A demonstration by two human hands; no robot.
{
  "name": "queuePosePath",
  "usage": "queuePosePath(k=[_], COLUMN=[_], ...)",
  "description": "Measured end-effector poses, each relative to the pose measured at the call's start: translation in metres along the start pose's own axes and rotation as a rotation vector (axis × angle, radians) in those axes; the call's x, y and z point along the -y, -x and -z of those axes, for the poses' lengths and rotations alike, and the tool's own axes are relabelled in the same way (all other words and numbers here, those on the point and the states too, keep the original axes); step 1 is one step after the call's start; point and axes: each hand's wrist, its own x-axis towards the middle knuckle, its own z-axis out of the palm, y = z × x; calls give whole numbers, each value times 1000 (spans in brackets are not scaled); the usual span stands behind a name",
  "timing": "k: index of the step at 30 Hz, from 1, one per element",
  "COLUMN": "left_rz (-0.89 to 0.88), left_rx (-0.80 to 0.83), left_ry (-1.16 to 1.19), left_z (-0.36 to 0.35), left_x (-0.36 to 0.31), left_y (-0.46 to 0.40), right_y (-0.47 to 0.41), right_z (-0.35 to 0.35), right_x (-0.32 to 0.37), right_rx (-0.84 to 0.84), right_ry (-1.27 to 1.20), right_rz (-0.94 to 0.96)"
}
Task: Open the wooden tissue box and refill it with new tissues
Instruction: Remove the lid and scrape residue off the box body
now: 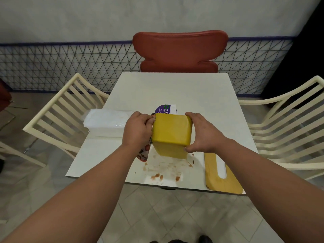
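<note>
The yellow wooden tissue box (171, 132) stands tilted on end near the middle of the white table (175, 88), its plain underside facing me. My right hand (201, 134) grips its right edge. My left hand (138, 128) is closed at its left edge, fingertips at the top left corner. The box's wooden lid (213, 172), with a long slot, lies flat at the table's near right edge. A stack of white tissues in clear wrap (107, 122) lies on the table to the left. A patterned wrapper (144, 153) shows below my left hand.
A white and purple printed packet (166, 108) lies just behind the box. Brown stains (157, 176) mark the table's near side. A red chair (178, 53) stands across the table, and cream slatted chairs stand at the left (57, 116) and right (284, 123).
</note>
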Motion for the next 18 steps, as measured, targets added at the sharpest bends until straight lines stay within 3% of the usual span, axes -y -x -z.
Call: queuePosePath(k=[3, 11, 15, 18], left_rz=[47, 34, 55, 175], left_rx=[-13, -13, -56, -107], left_ry=[40, 105, 147, 171], left_z=[-4, -4, 5, 11], left_x=[2, 5, 20, 40], left_y=[5, 7, 13, 18], right_y=[-6, -38, -38, -30], right_z=[7, -7, -5, 17], right_x=[12, 72, 78, 63], right_rx=[62, 8, 25, 11], right_ry=[185, 625, 649, 483], right_rz=[3, 155, 159, 140])
